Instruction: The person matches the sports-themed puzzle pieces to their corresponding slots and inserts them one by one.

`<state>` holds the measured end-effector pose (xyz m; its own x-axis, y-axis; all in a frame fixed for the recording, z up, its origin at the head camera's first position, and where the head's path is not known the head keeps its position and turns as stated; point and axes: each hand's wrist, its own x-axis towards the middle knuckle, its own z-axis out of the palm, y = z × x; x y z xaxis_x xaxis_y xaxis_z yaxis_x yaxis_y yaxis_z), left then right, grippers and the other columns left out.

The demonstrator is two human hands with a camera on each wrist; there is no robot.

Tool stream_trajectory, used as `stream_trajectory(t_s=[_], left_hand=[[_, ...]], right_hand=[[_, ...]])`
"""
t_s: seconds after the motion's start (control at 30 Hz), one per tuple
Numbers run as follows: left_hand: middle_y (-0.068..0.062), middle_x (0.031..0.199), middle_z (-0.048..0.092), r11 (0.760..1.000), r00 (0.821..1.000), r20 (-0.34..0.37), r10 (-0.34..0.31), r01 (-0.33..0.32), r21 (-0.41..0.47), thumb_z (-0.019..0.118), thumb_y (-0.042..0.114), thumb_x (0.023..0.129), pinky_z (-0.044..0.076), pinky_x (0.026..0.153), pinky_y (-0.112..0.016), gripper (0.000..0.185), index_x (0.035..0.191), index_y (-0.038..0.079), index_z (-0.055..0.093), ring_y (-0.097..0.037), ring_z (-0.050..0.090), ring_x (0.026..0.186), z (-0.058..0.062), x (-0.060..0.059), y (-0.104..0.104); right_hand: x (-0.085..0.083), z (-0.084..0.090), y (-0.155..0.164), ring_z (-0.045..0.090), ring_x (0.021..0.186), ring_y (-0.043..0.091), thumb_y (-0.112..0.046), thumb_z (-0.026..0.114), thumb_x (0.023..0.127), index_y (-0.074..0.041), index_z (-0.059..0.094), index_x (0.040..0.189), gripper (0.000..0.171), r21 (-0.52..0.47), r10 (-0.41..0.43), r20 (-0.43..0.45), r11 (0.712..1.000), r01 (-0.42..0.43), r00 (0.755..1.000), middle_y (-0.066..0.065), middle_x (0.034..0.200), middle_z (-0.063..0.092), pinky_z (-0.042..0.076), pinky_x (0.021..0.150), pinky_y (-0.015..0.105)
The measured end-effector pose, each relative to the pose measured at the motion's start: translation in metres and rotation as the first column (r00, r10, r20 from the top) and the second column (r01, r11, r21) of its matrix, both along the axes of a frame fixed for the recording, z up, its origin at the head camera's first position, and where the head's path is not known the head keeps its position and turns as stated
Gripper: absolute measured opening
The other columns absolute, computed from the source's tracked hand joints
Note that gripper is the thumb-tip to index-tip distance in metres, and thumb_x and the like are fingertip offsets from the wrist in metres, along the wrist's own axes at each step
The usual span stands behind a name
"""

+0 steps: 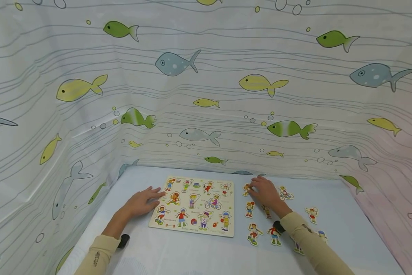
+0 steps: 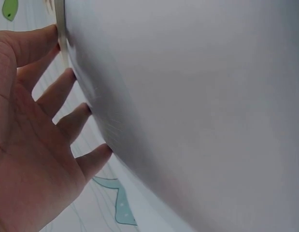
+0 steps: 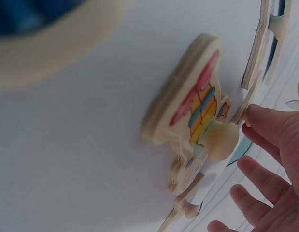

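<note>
My left hand [image 1: 142, 202], its fingers spread, lies at the left side of a wooden sports puzzle board [image 1: 183, 202]. In the left wrist view, the thumb touches the board's edge [image 2: 61, 34] and the other fingertips rest on the table. To the right of the board, my right hand [image 1: 266, 193] pinches a small wooden puzzle piece [image 1: 246, 190] between thumb and index finger. The right wrist view shows that piece [image 3: 248, 99] edge-on at the fingertips, the other fingers apart. Nearby lies a knobbed puzzle piece [image 3: 192, 106], partly under the forearm in the head view.
Several loose figure pieces lie right of the board, among them a basketball player [image 1: 249, 209], a cyclist [image 1: 286, 193], a skateboarder [image 1: 253, 233] and a tennis player [image 1: 311, 215]. The right forearm covers some. A fish-patterned curtain [image 1: 226, 118] encloses the table [image 1: 171, 252].
</note>
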<state>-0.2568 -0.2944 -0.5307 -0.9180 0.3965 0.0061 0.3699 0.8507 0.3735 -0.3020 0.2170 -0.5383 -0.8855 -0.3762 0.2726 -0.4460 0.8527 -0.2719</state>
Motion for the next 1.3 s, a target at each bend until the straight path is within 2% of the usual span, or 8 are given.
stream_trajectory(t_s=[0.2, 0.67, 0.97, 1.3], left_hand=[[-0.015, 0.146, 0.049, 1.000, 1.000, -0.016, -0.009, 0.009, 0.000, 0.063, 0.028, 0.096, 0.025, 0.101, -0.075, 0.042, 0.137, 0.015, 0.061, -0.048, 0.035, 0.137, 0.000, 0.001, 0.000], [-0.013, 0.146, 0.049, 1.000, 1.000, -0.008, -0.004, 0.004, -0.001, 0.063, 0.028, 0.096, 0.026, 0.102, -0.074, 0.042, 0.136, 0.016, 0.061, -0.047, 0.035, 0.137, 0.000, 0.000, 0.000], [-0.014, 0.146, 0.049, 1.000, 1.000, 0.000, -0.004, 0.004, 0.002, 0.063, 0.028, 0.096, 0.025, 0.102, -0.074, 0.042, 0.136, 0.015, 0.061, -0.047, 0.035, 0.137, 0.000, 0.000, 0.000], [-0.015, 0.145, 0.050, 1.000, 1.000, -0.009, -0.005, 0.005, -0.003, 0.064, 0.027, 0.096, 0.026, 0.101, -0.075, 0.042, 0.136, 0.015, 0.062, -0.048, 0.035, 0.136, 0.000, -0.001, -0.001]], right_hand=[[-0.002, 0.000, 0.000, 0.053, 0.122, 0.039, -0.021, 0.076, 0.088, -0.011, 0.076, 0.096, 0.013, 0.027, -0.012, 0.008, 1.000, 0.012, 1.000, 0.014, 0.121, 0.066, 0.041, 0.098, 0.061], [-0.004, 0.009, -0.004, 0.047, 0.130, 0.037, -0.025, 0.075, 0.089, -0.016, 0.077, 0.099, 0.014, 0.055, -0.063, 0.082, 0.997, 0.058, 0.995, 0.013, 0.130, 0.063, 0.036, 0.104, 0.062], [0.001, 0.025, -0.016, 0.049, 0.129, 0.038, -0.024, 0.076, 0.088, -0.012, 0.078, 0.097, 0.015, -0.001, -0.015, 0.041, 1.000, 0.015, 0.999, 0.015, 0.127, 0.064, 0.036, 0.105, 0.060], [0.000, 0.030, -0.023, 0.052, 0.124, 0.035, -0.025, 0.076, 0.088, -0.013, 0.078, 0.097, 0.015, -0.006, 0.016, 0.019, 1.000, -0.016, 1.000, 0.014, 0.126, 0.065, 0.042, 0.100, 0.058]])
